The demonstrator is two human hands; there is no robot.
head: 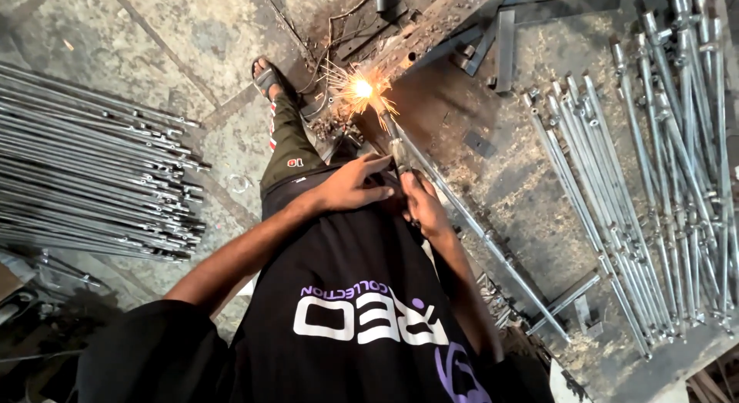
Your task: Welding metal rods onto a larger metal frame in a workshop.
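My right hand (422,205) grips the handle of a welding electrode holder (398,151), whose rod reaches up to a bright orange spark (362,87) at the end of a long steel rod (493,249). This rod lies diagonally across a dark metal workbench (493,180). My left hand (350,185) rests flat beside the right hand, bracing it near the holder. Sparks spray out around the weld point. My black shirt fills the lower middle of the view.
A stack of long steel rods (92,180) lies on the concrete floor at left. Several welded rods with end fittings (654,180) are spread on the bench at right. My sandalled foot (265,76) stands by cables near the bench edge. Steel bar pieces (504,41) lie at top.
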